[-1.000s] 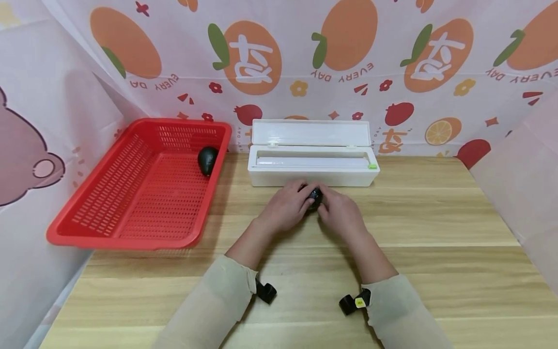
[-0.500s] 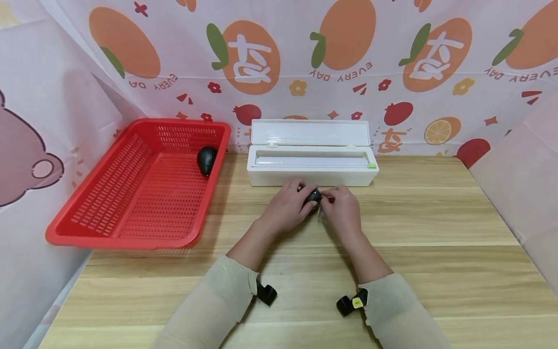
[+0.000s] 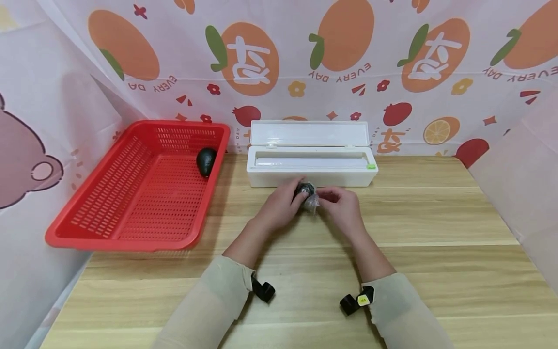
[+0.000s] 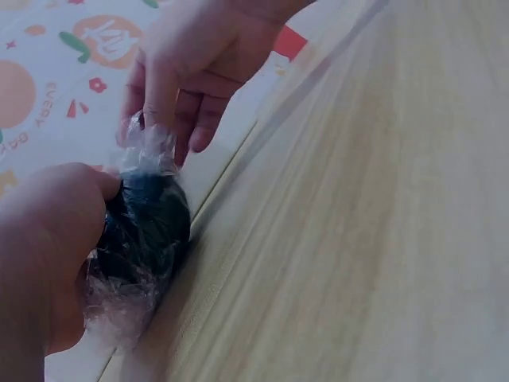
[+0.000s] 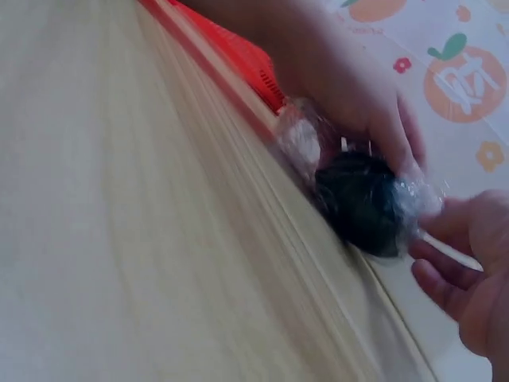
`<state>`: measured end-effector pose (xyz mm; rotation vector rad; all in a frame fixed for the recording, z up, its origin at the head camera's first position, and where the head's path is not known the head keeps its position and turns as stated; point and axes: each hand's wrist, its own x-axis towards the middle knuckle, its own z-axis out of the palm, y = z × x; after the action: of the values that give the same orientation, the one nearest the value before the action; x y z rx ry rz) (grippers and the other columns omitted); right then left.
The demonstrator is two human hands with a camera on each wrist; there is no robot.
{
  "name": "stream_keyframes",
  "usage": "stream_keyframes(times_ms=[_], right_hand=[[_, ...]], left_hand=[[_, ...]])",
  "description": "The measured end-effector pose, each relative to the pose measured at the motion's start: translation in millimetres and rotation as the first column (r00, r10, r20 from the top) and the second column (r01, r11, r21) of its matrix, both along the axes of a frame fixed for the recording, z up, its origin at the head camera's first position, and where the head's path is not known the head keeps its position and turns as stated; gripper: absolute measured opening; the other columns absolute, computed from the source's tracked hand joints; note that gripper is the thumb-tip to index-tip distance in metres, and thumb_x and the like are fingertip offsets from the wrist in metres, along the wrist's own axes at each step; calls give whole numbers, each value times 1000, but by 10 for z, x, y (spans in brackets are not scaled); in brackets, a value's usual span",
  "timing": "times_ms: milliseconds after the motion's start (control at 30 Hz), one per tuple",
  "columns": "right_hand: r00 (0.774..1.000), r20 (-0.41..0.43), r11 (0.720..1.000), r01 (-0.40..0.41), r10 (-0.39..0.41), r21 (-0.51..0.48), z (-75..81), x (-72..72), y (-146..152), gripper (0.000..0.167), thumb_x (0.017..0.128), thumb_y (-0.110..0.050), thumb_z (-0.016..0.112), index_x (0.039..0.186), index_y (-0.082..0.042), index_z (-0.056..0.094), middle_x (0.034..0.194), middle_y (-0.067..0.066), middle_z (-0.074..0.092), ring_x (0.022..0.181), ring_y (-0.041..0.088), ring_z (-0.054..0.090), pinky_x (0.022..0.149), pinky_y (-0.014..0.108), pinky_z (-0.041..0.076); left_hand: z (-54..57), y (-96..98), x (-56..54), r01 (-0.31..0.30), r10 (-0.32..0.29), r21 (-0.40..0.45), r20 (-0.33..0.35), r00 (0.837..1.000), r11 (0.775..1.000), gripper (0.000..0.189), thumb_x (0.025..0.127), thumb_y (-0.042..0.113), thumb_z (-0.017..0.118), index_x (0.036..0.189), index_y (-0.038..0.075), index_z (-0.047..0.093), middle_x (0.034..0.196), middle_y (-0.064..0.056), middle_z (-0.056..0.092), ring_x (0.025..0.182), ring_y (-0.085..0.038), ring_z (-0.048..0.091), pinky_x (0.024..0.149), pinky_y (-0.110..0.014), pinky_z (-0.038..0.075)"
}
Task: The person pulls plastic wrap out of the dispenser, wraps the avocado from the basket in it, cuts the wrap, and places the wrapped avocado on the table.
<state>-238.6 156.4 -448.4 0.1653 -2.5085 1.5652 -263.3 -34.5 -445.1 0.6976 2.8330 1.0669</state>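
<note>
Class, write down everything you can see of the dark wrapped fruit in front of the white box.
The dark fruit is rounded, greenish-black and covered in clear, crinkled plastic wrap, which bunches loosely at both ends. It is in front of the white box; whether it rests on the wooden table is unclear. The left hand holds it, while the right hand pinches the wrap at one end.

The thin plastic wrap (image 4: 121,306) is shiny and crinkly, the basket (image 3: 122,243) and box (image 3: 312,177) look like smooth plastic, and the table (image 3: 307,271) looks like wood.
</note>
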Motion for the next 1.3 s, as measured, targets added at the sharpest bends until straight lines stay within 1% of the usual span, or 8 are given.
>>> stream_keyframes(times_ms=[200,433,600,733,933,1033,1167,1300], right_hand=[[993,-45,990,-108,112,89,-35,-21,61,32,82,-11,80,112,-13,70,105,5,62,93,20,60,80,37,54],[964,118,971,-241,240,-6,-86,-56,99,61,83,-18,76,139,-22,54,137,2,55,125,22,52,102,44,46],[946,188,964,-255,265,-77,-104,-66,144,59,82,-25,78,137,-22,57,137,2,59,123,23,57,103,43,47],[931,244,960,-246,272,-134,-133,-74,201,55,82,-38,80,131,-22,62,131,-2,63,117,21,61,101,43,48],[911,258,946,-299,323,-128,-134,-63,166,56,96,-49,59,142,-18,54,145,5,53,135,24,47,112,48,36],[915,243,946,-322,321,-36,-121,-42,111,59,97,-52,54,146,-19,48,145,9,52,131,25,50,108,47,41],[921,244,949,-315,305,1,-118,-44,80,59,95,-52,57,144,-21,50,131,10,60,109,25,59,88,42,50],[937,227,963,-269,265,-15,-130,-76,93,55,93,-53,61,136,-19,58,127,7,62,108,23,59,88,38,51]], left_hand=[[25,-26,6,80,-95,149,100,990,986,53,103,33,50,151,20,35,150,-4,47,141,-19,39,117,-43,30],[53,-26,28,151,-170,167,107,980,974,72,95,53,57,153,18,33,150,-4,45,135,-18,44,112,-44,37],[53,-52,12,189,-208,158,111,972,969,87,82,48,76,152,18,35,147,-5,49,125,-18,51,107,-42,42],[43,-73,-3,181,-210,185,151,966,966,79,84,40,76,151,20,39,148,-3,49,127,-17,50,108,-41,40],[29,-45,-1,170,-204,212,152,967,962,78,83,39,77,150,17,42,147,-2,50,132,-16,48,111,-39,38],[29,-28,10,168,-194,203,115,974,965,81,82,38,78,150,15,41,147,-4,51,134,-16,47,112,-39,37],[29,-22,10,135,-150,173,78,986,976,86,78,42,81,150,16,41,148,-6,50,136,-20,46,112,-41,37],[47,-50,-6,110,-125,121,125,984,987,83,80,54,75,148,19,44,147,-2,50,135,-19,47,111,-42,39]])
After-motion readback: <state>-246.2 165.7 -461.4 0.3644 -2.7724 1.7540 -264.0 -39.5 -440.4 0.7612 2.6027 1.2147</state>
